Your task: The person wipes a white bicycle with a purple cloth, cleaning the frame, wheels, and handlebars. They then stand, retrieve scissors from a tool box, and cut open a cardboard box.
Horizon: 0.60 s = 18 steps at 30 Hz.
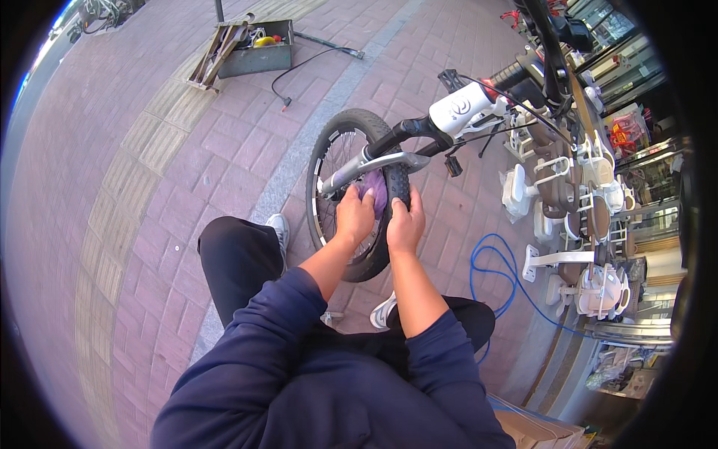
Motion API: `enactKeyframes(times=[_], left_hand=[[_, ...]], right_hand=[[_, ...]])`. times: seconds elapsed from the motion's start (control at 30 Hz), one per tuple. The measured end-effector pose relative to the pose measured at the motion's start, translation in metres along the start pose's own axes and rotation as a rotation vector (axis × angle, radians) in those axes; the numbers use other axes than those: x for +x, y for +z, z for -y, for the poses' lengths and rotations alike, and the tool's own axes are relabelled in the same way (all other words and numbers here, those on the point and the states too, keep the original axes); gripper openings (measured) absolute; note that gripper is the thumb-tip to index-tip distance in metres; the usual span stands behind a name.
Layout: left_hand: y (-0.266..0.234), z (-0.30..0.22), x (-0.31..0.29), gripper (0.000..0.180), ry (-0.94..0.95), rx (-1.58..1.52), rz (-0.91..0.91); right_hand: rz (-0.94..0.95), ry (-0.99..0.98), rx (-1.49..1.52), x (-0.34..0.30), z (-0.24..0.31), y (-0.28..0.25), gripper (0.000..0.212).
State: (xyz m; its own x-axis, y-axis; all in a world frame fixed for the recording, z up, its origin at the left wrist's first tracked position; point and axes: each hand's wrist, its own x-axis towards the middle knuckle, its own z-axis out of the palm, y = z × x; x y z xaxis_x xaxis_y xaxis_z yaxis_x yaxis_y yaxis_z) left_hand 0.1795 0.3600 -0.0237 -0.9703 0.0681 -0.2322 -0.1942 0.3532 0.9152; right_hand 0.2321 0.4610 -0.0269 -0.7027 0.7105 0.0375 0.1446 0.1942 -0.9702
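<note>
Left hand [354, 217] clamped on purple cloth [378, 191] at wheel [342, 152], near silver fork [347, 173]; right hand [405, 223] touches black tyre [397, 181], cannot tell whether clamped.

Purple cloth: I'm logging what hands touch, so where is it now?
The purple cloth is near the head view's middle, at the left hand, just inside the right side of the black tyre.
</note>
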Motion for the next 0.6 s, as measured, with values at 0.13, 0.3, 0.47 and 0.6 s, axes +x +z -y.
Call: enactKeyframes(times=[0.13,0.3,0.47,0.6], left_hand=[[-0.013,0.047,-0.001,0.030,-0.030,-0.054,0.261],[-0.039,-0.017,-0.017,0.034,-0.030,-0.272,0.326],[-0.055,-0.007,-0.004,0.030,-0.262,-0.622,0.598],[-0.036,0.028,-0.025,0.044,-0.222,-0.535,0.378]], right_hand=[[0.073,-0.051,0.154,-0.001,-0.003,0.003,0.056],[0.292,-0.517,-0.296,-0.017,0.020,-0.023,0.064],[0.285,-0.370,-0.175,-0.012,0.026,-0.024,0.052],[0.110,-0.156,0.095,-0.006,0.017,-0.012,0.022]])
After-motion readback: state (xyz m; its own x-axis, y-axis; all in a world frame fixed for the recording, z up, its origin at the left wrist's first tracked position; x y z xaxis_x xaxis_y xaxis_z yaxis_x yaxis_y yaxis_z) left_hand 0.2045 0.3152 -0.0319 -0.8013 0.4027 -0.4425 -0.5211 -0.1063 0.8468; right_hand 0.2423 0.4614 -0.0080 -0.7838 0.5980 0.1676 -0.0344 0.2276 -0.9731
